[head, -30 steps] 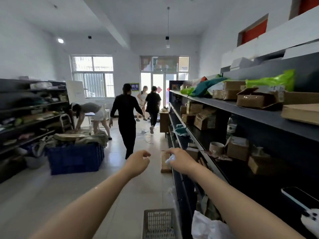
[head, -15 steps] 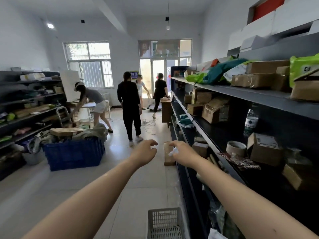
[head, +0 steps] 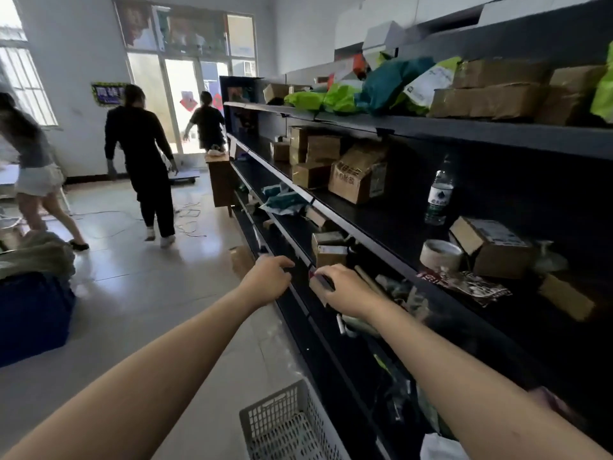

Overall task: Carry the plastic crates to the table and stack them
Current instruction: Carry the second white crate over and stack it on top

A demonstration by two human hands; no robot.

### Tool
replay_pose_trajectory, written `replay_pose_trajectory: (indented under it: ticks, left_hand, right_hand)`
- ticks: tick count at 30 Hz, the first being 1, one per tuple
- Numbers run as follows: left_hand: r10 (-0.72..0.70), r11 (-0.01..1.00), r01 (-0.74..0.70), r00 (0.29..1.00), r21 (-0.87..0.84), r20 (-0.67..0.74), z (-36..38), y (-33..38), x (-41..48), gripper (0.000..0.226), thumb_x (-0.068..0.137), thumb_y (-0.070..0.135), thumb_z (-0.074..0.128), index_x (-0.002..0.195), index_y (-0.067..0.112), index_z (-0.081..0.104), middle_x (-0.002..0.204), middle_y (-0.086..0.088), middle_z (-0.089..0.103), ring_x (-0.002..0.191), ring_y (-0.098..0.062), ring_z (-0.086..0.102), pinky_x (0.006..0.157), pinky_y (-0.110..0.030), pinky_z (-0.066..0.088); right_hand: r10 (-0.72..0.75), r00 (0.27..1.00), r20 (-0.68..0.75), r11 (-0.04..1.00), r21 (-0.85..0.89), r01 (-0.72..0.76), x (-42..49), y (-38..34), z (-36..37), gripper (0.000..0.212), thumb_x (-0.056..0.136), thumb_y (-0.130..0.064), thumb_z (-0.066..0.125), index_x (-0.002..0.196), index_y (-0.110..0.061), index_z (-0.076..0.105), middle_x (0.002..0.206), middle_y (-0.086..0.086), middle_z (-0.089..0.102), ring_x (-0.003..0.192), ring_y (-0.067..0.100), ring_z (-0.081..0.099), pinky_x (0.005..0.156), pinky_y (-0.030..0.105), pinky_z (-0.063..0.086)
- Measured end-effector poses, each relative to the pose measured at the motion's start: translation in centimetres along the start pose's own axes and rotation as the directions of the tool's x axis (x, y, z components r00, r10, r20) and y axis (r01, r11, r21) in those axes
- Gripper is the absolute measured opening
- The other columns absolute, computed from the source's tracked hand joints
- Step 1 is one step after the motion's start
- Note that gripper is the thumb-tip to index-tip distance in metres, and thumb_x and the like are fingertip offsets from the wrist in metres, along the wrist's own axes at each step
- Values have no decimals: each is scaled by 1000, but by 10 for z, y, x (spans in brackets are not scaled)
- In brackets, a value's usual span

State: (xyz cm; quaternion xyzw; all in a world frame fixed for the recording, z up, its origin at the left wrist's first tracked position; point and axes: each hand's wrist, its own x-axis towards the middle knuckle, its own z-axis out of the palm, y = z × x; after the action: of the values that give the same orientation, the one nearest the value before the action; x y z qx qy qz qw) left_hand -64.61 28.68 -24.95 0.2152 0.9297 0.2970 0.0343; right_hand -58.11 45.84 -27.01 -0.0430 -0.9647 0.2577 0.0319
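Grey plastic crate [head: 292, 426] low on floor, beneath and behind both outstretched hands: left hand [head: 267, 278] loosely open, nearer; right hand [head: 343, 290] curled, contents unclear.

We note printed characters on a cardboard box [head: 356, 179] and a wall sign [head: 109, 93]; neither resolves legibly.

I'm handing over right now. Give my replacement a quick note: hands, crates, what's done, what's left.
Left hand: out at the shelf edge, fingers curled, holding nothing visible.
Right hand: at the same edge; whether it holds anything is unclear.
Crates: grey crate on the floor below the arms; blue crate at far left, stuffed with fabric.
Done: no crate picked up, no stack in view.
Left: carry the crates to the table, then stack them.
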Motion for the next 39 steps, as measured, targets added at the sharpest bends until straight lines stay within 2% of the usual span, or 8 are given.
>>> replay_pose_trajectory:
  ticks: [4,8,13,19,25,29,35,39]
  left_hand:
    - [43,999,-45,995,19,95,12,-34,43,41,90,13,46,128,14,60,127,-7,63,116,-26,59,92,-28,44]
    - [82,995,-91,974,32,210,43,-50,73,42,89,12,45,128,14,60,129,-7,62,119,-25,57,95,-28,43]
    - [116,990,-135,947,43,299,98,-72,104,41,88,11,45,125,15,62,127,-6,63,116,-26,58,95,-30,45]
    - [104,983,-165,861,80,499,184,-120,141,40,92,10,45,129,11,60,138,-7,55,125,-28,52,103,-32,40]
    - [59,976,-181,762,124,645,281,-205,181,39,94,12,43,129,11,59,140,-9,54,126,-29,52,107,-33,39]
    - [36,960,-199,788,199,614,336,-279,211,37,91,10,46,123,14,64,133,-10,60,119,-30,57,100,-31,43]
    - [-25,948,-171,800,267,600,436,-394,250,39,90,14,47,126,11,60,131,-15,60,115,-33,58,97,-36,47]
    - [-182,905,-159,694,394,697,499,-479,250,51,91,17,46,141,10,43,145,-15,46,127,-34,50,103,-38,42]
  right_hand:
    - [118,992,-31,992,52,-117,11,11,17,47,91,-17,48,137,-25,46,143,1,40,124,22,46,91,26,41]
    - [257,966,16,962,95,-258,11,47,46,44,92,-18,47,135,-26,48,143,1,39,119,22,49,93,31,46]
    - [365,928,76,925,85,-371,15,87,86,50,92,-13,45,140,-26,43,148,0,34,130,24,44,101,34,44]
    - [529,834,157,830,111,-547,1,134,163,46,94,-17,46,139,-25,42,144,4,38,120,26,50,92,36,47]
    - [748,608,266,605,103,-790,-26,184,290,46,93,-18,48,139,-19,43,141,8,42,124,28,48,97,38,45]
    - [847,442,295,452,38,-891,-31,217,381,44,90,-18,49,134,-19,47,133,11,50,120,30,53,96,38,47]
    - [961,177,213,167,65,-984,-54,284,503,18,88,-24,47,102,-15,55,112,15,62,105,32,61,74,33,43]
    - [959,22,283,9,48,-999,-80,306,602,27,93,-25,44,112,-9,56,123,15,60,101,29,62,74,33,48]
